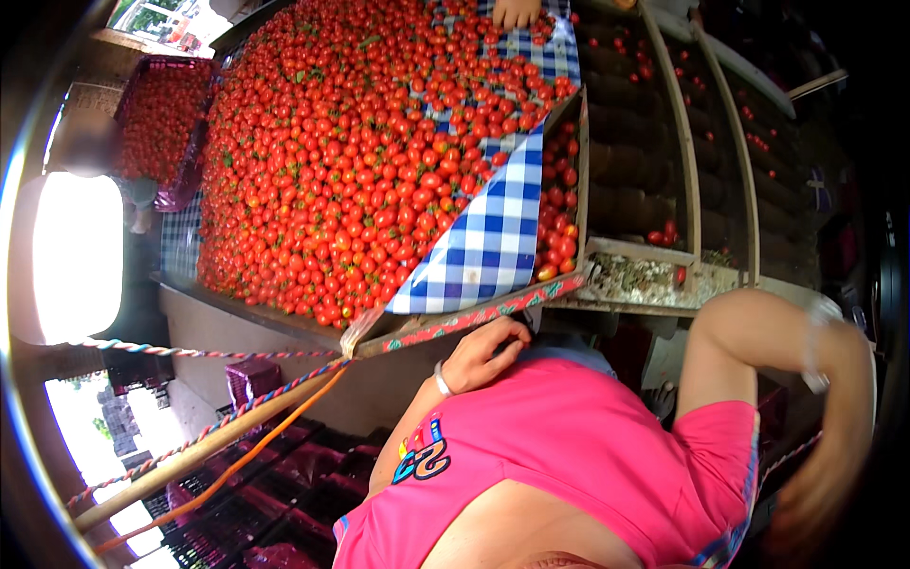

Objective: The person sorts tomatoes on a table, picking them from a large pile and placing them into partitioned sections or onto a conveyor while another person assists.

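Note:
My left hand (488, 357) rests in front of my body, close below the sorting table's front rail (464, 315). Its fingers are loosely curled and nothing shows in them. Raised and bent at the right, my right arm brings my right hand (839, 427) to the dim picture edge; its fingers are smeared and dark. Beyond the rail lies a broad heap of small red tomatoes (322, 180). A blue-and-white checked cloth (488, 242) shows at the heap's right side, with more tomatoes (559, 223) in a narrow channel beside it.
Another person's hand (517, 11) touches the cloth at the far side. At left a person stands by a purple crate (175, 197) of tomatoes. Dark rollers with wooden dividers (678, 123) carry scattered tomatoes at right. Twisted ropes, an orange cord (242, 462) and a pole (194, 453) cross lower left.

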`<action>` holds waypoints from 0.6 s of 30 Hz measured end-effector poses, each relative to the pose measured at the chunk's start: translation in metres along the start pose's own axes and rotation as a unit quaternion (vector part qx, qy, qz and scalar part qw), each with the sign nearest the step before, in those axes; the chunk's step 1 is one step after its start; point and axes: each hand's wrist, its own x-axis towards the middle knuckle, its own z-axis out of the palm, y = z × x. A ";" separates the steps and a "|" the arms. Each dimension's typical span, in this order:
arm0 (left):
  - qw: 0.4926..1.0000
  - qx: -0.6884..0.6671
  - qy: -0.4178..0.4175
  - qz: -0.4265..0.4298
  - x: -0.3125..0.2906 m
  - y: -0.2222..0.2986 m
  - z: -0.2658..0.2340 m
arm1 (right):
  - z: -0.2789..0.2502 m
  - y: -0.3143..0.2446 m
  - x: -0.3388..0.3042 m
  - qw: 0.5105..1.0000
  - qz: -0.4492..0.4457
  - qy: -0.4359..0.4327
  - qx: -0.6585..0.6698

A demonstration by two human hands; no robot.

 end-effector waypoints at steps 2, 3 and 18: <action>0.975 -0.167 0.015 -0.143 -0.006 0.007 -0.013 | -0.019 0.046 -0.032 0.984 -0.055 0.098 0.137; 0.962 -0.227 0.008 -0.150 0.000 0.008 -0.019 | -0.021 0.063 -0.044 0.965 -0.074 0.178 0.180; 0.942 -0.176 0.282 -0.050 0.082 -0.014 -0.087 | -0.106 0.374 -0.236 0.694 0.652 0.130 -0.276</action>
